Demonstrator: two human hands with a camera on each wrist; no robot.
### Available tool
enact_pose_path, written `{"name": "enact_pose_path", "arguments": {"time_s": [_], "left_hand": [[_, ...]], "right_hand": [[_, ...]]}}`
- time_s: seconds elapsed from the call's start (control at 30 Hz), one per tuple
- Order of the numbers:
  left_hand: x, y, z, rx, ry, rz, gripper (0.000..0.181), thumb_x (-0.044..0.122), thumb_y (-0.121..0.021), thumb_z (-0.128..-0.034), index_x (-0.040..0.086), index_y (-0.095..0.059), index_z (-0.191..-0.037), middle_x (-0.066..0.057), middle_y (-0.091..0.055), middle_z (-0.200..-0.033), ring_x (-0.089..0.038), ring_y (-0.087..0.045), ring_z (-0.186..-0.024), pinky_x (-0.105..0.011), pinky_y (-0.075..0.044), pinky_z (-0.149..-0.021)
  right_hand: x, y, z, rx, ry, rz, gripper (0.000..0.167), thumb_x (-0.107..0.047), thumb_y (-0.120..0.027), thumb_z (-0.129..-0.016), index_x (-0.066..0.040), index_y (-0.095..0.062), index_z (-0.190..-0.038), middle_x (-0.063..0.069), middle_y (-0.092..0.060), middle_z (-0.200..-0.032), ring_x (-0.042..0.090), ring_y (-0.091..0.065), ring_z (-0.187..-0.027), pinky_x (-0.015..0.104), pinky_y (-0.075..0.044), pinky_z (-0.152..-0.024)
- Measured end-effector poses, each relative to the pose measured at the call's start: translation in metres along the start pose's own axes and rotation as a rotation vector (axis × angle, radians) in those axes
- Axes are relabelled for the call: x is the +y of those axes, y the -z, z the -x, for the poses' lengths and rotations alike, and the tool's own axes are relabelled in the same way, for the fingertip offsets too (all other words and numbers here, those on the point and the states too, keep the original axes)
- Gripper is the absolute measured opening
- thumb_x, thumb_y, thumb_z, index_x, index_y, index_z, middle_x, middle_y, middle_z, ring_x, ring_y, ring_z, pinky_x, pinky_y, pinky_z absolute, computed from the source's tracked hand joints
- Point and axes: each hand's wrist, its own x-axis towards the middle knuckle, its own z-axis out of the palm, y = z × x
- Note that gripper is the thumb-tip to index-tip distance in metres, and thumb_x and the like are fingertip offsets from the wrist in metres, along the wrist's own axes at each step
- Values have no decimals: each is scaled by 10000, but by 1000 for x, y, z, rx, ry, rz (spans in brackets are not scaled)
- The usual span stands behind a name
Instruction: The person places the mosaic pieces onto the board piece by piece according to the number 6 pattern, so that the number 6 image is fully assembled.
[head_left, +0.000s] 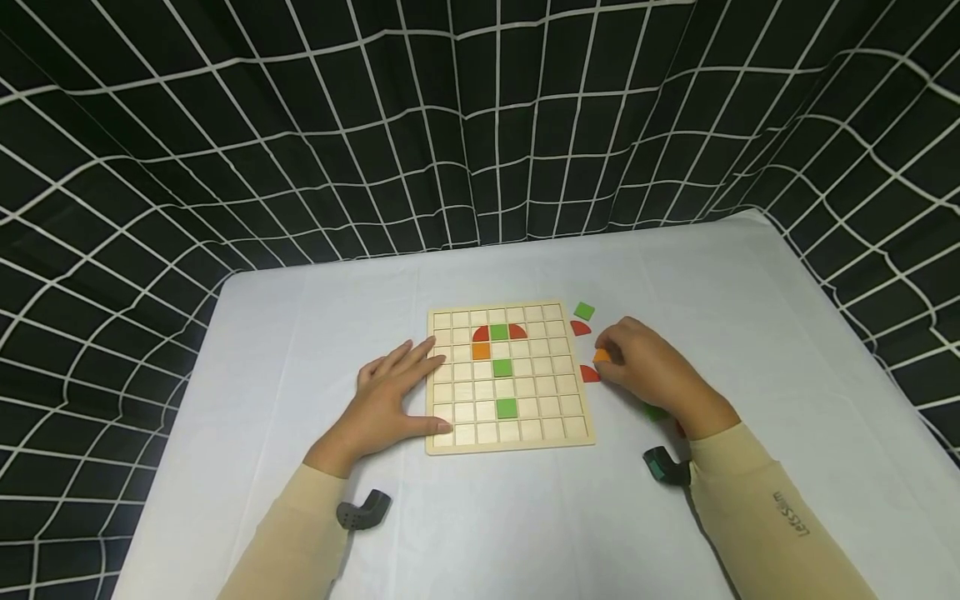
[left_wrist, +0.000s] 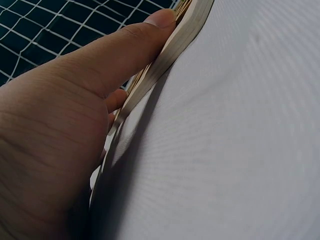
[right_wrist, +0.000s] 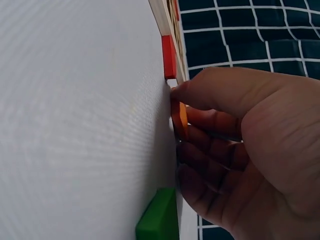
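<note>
A wooden grid board (head_left: pixel 551 408) lies flat on the table. My left hand (head_left: pixel 390 404) rests at its left side, fingers spread and fairly straight, with thumb and fingertips over the rim. My right hand (head_left: pixel 648 367) is just right of the board and pinches an orange tile (right_wrist: pixel 179 120) between thumb and fingers, close to the tabletop. On the board are two red quarter-round tiles with a green square tile (head_left: pixel 498 332) between them. An orange square tile (head_left: pixel 481 351) sits below the left red one. Two more green squares lie further down the same column.
Right of the board lie a green square (head_left: pixel 584 311), a red quarter-round (head_left: pixel 581 328) and another red piece (head_left: pixel 590 374). A green piece (right_wrist: pixel 159 217) is partly hidden under my right wrist, with a bit of red nearby. Dark grid-patterned curtains (head_left: pixel 495 125) surround the white table (head_left: pixel 510 517).
</note>
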Motion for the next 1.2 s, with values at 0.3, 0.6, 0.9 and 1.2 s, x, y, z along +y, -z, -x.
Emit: {"name": "enact_pose_path", "arguments": {"time_s": [0.3, 0.6, 0.9, 1.2], "left_hand": [[0, 0, -1, 0, -1, -3, 1010, 673, -876, -830, 227, -504, -1657, 97, -210, -1793, -247, -121, -1646, -602, -111, -1218], [-1, -1, 0, 4, -6, -1, 1014, 674, -875, -830, 225, -501, -1659, 98, -212, -1792, -246, -123, -1646, -603, -112, -1218], [-2, -1, 0, 4, -5, 1, 1020, 684, -872, -827, 231, -497, -1661, 101, -206, -1794, -246, -117, -1647, -600, -105, -1219], [-1, -1, 0, 2, 0, 5, 1025, 675, -881, -822, 231, -496, -1662, 108, -208, -1792, -233, -111, -1647, -592, -99, -1221]], "right_hand": [[-7, 2, 3, 9, 2, 83, 276, -101, -780, -952, 21, -739, -1196, 109, -666, -1055, 304, -592, -937, 504, -524, -873], [-11, 2, 5, 77, 75, 135, 90, -68, -760, -923, -80, -762, -1012, -2, -610, -832, 225, -568, -776, 422, -505, -709], [-14, 1, 5, 114, 81, 120, 90, -56, -761, -915, -77, -742, -1000, 5, -603, -828, 223, -567, -760, 408, -503, -693], [-12, 1, 6, 128, 85, 60, 126, -57, -768, -916, -60, -767, -1042, 26, -623, -915, 239, -576, -839, 415, -516, -759]]}}
